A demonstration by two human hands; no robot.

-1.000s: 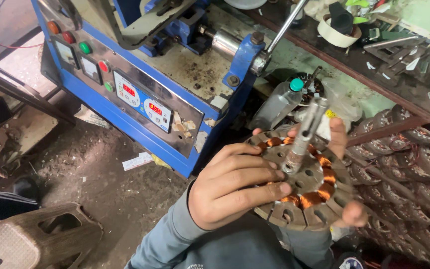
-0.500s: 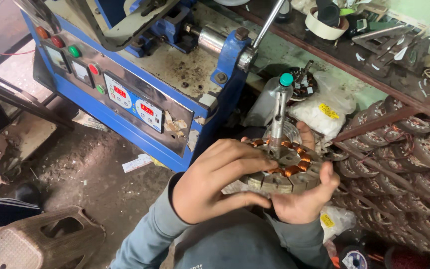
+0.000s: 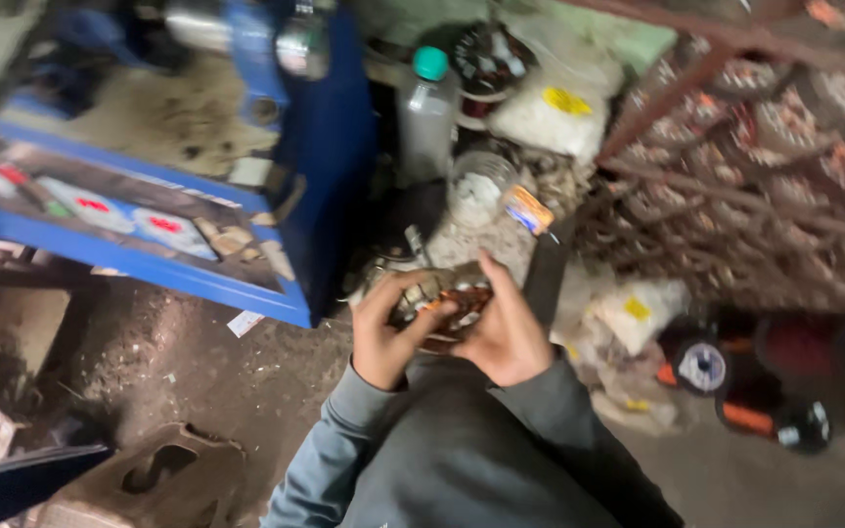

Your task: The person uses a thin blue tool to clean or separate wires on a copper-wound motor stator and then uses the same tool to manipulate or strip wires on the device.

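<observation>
My left hand [image 3: 383,337] and right hand [image 3: 506,328] are curled together around a round motor stator [image 3: 442,308] with copper-coloured windings, fingers [image 3: 408,293] closed on its rim from both sides. The picture is blurred, so I cannot tell how tightly each finger presses. The stator sits close against my body, just above my grey sleeves [image 3: 344,430].

A second ago the stator was held higher, near the blue machine, with a metal shaft standing up through its centre; now it is lower and drawn in to my lap, and I see no shaft clearly. I judge that the piece has come away from the machine and is being handled by itself.

At ten o'clock from my hands stands the blue winding machine [image 3: 276,196] with its control panel. At twelve o'clock are a clear plastic bottle with a green cap [image 3: 427,108] and a small clear jar [image 3: 476,186]. At two o'clock a rusty rack [image 3: 735,176] holds many more stators. At four o'clock, wire spools [image 3: 706,362] lie on the dirty floor [image 3: 198,372].
</observation>
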